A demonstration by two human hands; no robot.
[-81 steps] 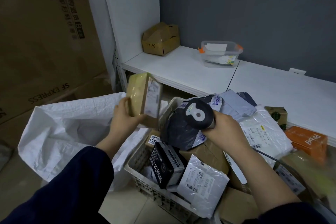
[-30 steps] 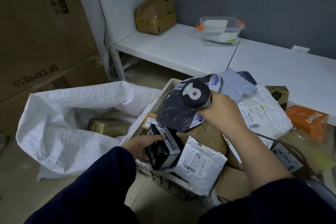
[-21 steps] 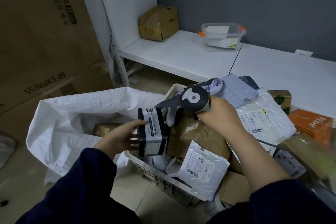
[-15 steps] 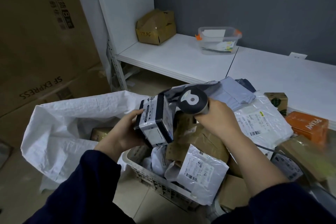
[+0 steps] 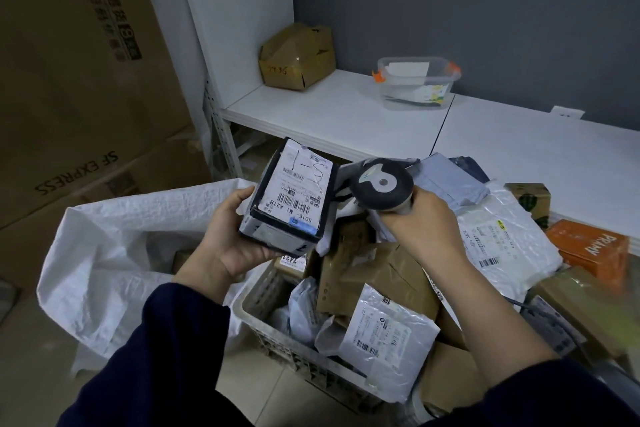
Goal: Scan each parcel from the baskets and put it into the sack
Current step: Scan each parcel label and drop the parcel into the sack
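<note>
Scan step: left hand (image 5: 228, 246) grip clamped on black parcel (image 5: 294, 194) above basket (image 5: 266, 336); right hand (image 5: 429, 229) grip clamped on scanner (image 5: 381, 184). Basket heaped, sack (image 5: 104, 253) left of it looks barely filled; most remains.

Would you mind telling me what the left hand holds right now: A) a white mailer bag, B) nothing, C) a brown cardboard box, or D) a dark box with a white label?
D: the left hand grips the dark box, its white label facing up, next to the scanner held in the right hand.
</note>
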